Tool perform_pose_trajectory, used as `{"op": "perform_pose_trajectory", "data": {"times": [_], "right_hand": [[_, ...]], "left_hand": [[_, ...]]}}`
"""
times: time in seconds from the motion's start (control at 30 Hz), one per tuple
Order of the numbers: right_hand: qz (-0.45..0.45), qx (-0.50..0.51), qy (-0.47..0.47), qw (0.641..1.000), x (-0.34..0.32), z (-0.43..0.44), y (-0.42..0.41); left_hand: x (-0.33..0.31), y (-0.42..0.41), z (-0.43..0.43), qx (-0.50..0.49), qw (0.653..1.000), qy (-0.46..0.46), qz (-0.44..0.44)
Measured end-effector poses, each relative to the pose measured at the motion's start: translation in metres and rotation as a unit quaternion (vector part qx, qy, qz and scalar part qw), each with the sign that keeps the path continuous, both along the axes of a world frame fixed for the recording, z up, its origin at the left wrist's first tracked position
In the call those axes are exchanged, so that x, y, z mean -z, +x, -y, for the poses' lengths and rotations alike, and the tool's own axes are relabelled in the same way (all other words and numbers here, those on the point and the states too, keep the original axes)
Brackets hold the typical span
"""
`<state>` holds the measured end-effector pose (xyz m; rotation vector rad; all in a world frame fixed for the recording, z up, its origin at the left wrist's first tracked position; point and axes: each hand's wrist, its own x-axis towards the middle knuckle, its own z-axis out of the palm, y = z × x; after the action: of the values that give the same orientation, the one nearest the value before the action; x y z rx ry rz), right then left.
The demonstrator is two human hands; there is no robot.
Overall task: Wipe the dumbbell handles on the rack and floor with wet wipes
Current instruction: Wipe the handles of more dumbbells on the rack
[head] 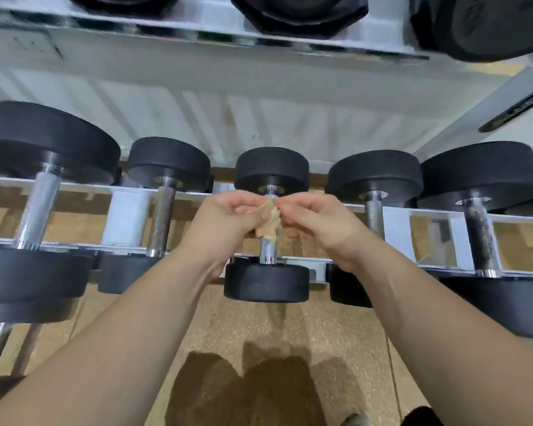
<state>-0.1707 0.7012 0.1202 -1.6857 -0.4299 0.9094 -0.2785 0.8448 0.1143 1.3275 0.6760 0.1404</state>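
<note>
We have the wet wipe [266, 218] bunched between both hands, right over the handle [268, 250] of the middle dumbbell [266, 281] on the lower rack [126, 216]. That handle runs straight away from us, from the near black head to the far one, so our strokes should travel along that line, forward and back. The left hand [225, 216] and the right hand [314, 219] meet at the wipe from either side, about equally near the bar. Each grip is clenched on the wipe with pinched fingertips; whether the cloth fully circles the bar we cannot quite tell, as our fingers hide it. The shiny near stretch of handle below the wipe lies bare.
</note>
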Motion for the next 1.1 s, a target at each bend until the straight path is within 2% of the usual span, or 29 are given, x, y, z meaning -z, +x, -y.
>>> {"op": "perform_pose_trajectory", "data": {"times": [0.07, 0.17, 0.23, 0.3, 0.37, 0.47, 0.53, 0.6, 0.67, 0.73, 0.8, 0.9, 1.1], "right_hand": [[0.016, -0.024, 0.02, 0.999, 0.011, 0.001, 0.001], [0.091, 0.011, 0.034, 0.995, 0.029, -0.002, 0.0], [0.144, 0.014, 0.008, 0.989, 0.04, -0.007, 0.002], [0.252, -0.025, -0.055, 0.966, 0.046, -0.012, 0.006], [0.354, -0.062, -0.112, 0.927, 0.051, -0.018, 0.009], [0.396, -0.061, -0.146, 0.905, 0.057, -0.024, 0.019], [0.388, -0.075, -0.136, 0.909, 0.059, -0.027, 0.025], [0.393, -0.119, -0.12, 0.904, 0.061, -0.029, 0.029], [0.445, -0.151, -0.124, 0.874, 0.065, -0.033, 0.036], [0.527, -0.146, -0.125, 0.828, 0.068, -0.037, 0.042], [0.574, -0.138, -0.128, 0.797, 0.072, -0.041, 0.046], [0.581, -0.154, -0.158, 0.783, 0.078, -0.042, 0.04], [0.524, -0.208, -0.148, 0.812, 0.079, -0.029, 0.031]], "left_hand": [[0.014, 0.003, 0.001, 0.018, 0.999, 0.006, 0.028], [0.032, 0.003, 0.005, 0.025, 0.998, 0.022, 0.057], [0.04, 0.004, 0.008, 0.02, 0.996, 0.063, 0.064], [0.048, 0.006, 0.011, 0.01, 0.99, 0.132, 0.054], [0.058, 0.007, 0.011, 0.001, 0.973, 0.227, 0.042], [0.075, 0.002, 0.009, -0.025, 0.929, 0.369, 0.003], [0.086, -0.009, 0.009, -0.046, 0.924, 0.379, 0.014], [0.097, -0.025, 0.01, -0.055, 0.915, 0.394, 0.07], [0.108, -0.042, 0.012, -0.055, 0.884, 0.451, 0.114], [0.115, -0.054, 0.012, -0.065, 0.863, 0.488, 0.113], [0.12, -0.064, 0.013, -0.072, 0.864, 0.488, 0.097], [0.124, -0.075, 0.018, -0.062, 0.888, 0.446, 0.094], [0.13, -0.073, 0.016, -0.066, 0.9, 0.415, 0.119]]}}
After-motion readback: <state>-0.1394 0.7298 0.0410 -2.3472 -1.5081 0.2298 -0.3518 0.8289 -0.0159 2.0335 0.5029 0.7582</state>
